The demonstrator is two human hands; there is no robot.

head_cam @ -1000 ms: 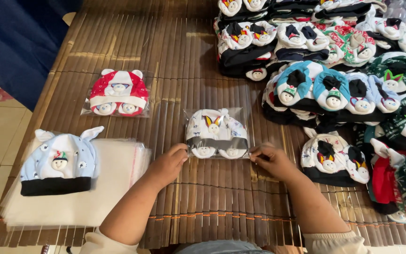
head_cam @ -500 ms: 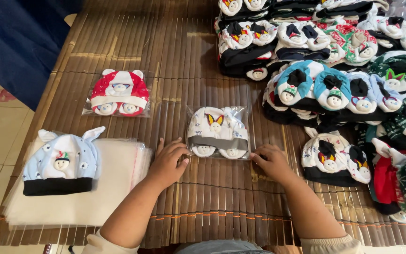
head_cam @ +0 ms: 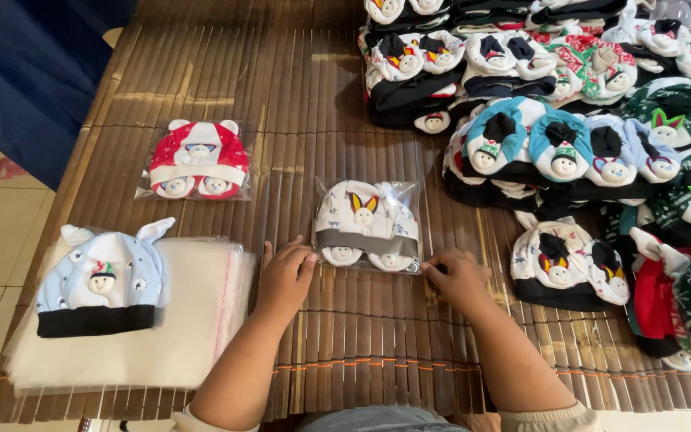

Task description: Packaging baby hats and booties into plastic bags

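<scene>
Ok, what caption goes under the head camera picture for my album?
Two hands, left hand and right hand, press a clear bagged white baby hat set on a bamboo mat.

Left hand point(head_cam: 285, 276) and right hand point(head_cam: 459, 278) touch the bagged white cap set point(head_cam: 368, 225).

A brown slatted bamboo mat point(head_cam: 305, 104) carries everything. On it lie a red-and-white hat set in a clear bag point(head_cam: 198, 162), a white hat set in a clear bag point(head_cam: 368, 225), a stack of clear bags point(head_cam: 193, 320) at the left, and heaps of unbagged hats point(head_cam: 585, 120) at the right.
</scene>
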